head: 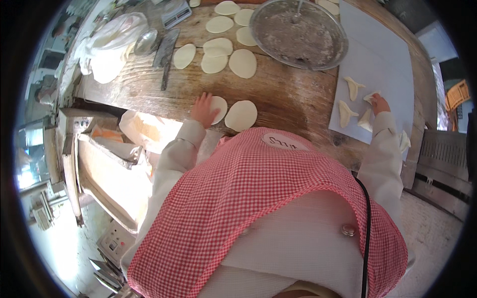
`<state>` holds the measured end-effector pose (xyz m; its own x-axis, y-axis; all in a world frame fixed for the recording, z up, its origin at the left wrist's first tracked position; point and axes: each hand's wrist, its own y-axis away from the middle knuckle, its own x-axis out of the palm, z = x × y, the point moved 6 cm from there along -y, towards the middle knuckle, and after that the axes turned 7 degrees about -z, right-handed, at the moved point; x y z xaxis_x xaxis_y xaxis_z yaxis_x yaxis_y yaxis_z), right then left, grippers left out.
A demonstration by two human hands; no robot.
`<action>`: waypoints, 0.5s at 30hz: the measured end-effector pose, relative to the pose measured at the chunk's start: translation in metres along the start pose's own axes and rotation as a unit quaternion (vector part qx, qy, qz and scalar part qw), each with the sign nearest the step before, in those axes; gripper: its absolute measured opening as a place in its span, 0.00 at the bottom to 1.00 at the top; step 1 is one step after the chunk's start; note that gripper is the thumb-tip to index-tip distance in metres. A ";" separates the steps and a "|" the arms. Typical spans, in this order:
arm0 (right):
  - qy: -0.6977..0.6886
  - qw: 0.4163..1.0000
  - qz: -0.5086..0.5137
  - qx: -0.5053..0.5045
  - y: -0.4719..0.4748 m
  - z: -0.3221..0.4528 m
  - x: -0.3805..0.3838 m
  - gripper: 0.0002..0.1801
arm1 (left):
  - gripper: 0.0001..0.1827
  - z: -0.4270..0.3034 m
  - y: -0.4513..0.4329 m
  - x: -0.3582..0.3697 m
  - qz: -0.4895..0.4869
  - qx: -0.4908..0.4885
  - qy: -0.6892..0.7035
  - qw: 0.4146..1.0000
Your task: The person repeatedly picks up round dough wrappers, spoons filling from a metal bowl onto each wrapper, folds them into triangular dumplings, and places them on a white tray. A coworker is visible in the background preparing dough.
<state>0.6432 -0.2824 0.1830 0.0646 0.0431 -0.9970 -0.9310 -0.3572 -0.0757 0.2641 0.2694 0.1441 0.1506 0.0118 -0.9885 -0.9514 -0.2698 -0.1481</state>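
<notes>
My left hand (203, 111) lies on the wooden table's near side, fingers apart, over the left edge of a flat dough round (220, 110). Just right of it is another dough round (241, 116). Over a white sheet (376, 56) at the right, my right hand (380, 104) has its fingertips closed on a folded dough piece (370, 97), partly hidden by them. Around that hand sit several more folded pieces, among them a three-armed one (351, 88), one below it (346, 113) and one by my sleeve (404, 141).
A large metal bowl (298, 33) of brownish filling stands at the back, its handle upright. Several dough rounds (243, 63) spread over the wooden table (287, 97). Farther left are a flat dark blade (166, 48), a kitchen scale (176, 13) and a cloth (119, 29) over pale dough.
</notes>
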 end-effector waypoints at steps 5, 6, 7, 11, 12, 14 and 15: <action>-0.124 0.972 -0.176 -0.096 -0.007 0.103 -0.049 0.19 | 0.33 0.017 0.015 0.009 0.004 -0.167 0.166 0.972; -0.167 0.938 -0.240 -0.184 -0.006 0.137 -0.064 0.19 | 0.32 0.025 0.012 0.011 0.043 -0.217 0.194 0.956; -0.183 0.933 -0.228 -0.211 -0.011 0.165 -0.070 0.19 | 0.31 0.033 0.008 0.011 0.060 -0.249 0.227 0.940; -0.264 0.946 0.006 -0.188 -0.054 0.261 -0.064 0.14 | 0.21 0.044 0.014 0.005 0.088 -0.231 0.311 0.918; -0.238 0.953 0.053 -0.180 -0.062 0.280 -0.058 0.15 | 0.20 0.044 0.016 0.003 0.064 -0.248 0.428 0.867; -0.126 0.963 0.134 -0.198 -0.071 0.308 -0.048 0.15 | 0.19 0.039 0.022 0.005 0.058 -0.307 0.618 0.722; -0.033 0.961 0.169 -0.218 -0.076 0.316 -0.043 0.14 | 0.19 0.034 0.020 0.000 0.021 -0.292 0.705 0.646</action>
<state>0.5979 0.0383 0.2367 -0.2513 -0.0907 -0.9637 -0.6549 -0.7172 0.2382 0.2362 0.2963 0.1404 0.6147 -0.7849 0.0779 -0.7606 -0.5638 0.3219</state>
